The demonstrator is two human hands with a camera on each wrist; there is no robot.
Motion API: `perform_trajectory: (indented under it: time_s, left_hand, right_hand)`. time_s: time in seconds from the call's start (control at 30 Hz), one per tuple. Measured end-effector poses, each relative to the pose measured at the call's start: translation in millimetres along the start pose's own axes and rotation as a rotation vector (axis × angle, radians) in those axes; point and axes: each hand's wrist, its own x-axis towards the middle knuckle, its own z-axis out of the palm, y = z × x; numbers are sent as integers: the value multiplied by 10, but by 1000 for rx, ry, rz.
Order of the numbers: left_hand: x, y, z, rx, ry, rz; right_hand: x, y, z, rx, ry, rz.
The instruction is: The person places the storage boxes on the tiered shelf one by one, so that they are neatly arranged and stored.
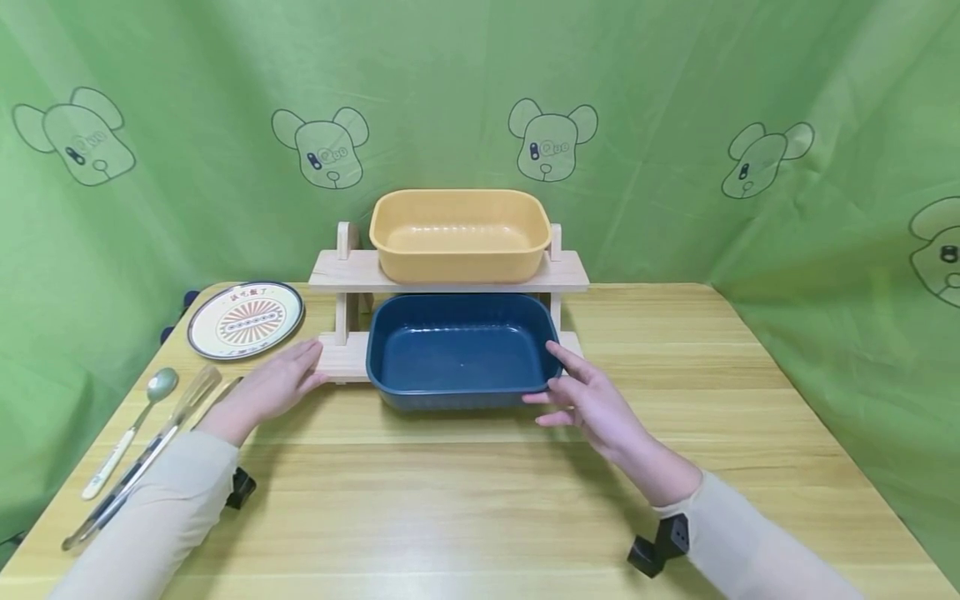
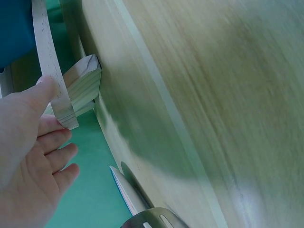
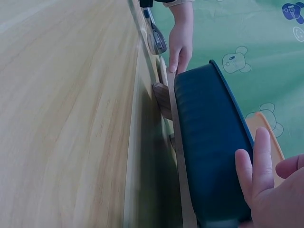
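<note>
A pale wooden two-tier rack (image 1: 341, 357) stands at the back of the table. On its lower board sits a blue plastic bin (image 1: 457, 354); a yellow bin (image 1: 461, 265) sits on the upper board. My left hand (image 1: 277, 387) is at the left end of the lower board, its thumb (image 2: 43, 88) against the board's edge and its index finger partly hidden behind the board, seeming to pinch it. My right hand (image 1: 592, 408) has its fingers spread at the blue bin's right front corner. Its fingertips are at the rim; firm contact cannot be made out.
On the left of the table lie a patterned oval plate (image 1: 247, 321), a spoon with a white handle (image 1: 127, 442) and a long-handled slotted turner (image 1: 197, 392). Another utensil is partly covered by the left arm. A green curtain (image 1: 450, 100) with bear heads surrounds the table.
</note>
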Motion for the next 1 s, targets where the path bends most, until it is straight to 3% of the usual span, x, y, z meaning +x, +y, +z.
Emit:
perform_trajectory:
  time_s: [0.23,0.53,0.8,1.0]
  left_hand:
    - [9,-8,1,6,-3,9]
    - [14,15,-28,5,-20,5]
    - [28,-5,-79,-15,-72,-22]
    - [26,-34,-136,-41,-68,-10]
  right_hand:
    - [4,-16,-43,15,6,11]
    - [14,5,-188,-2,13,-46]
    - [55,-97,-421,-117,62,-83]
    - [120,-212,-666,-260,139,-133]
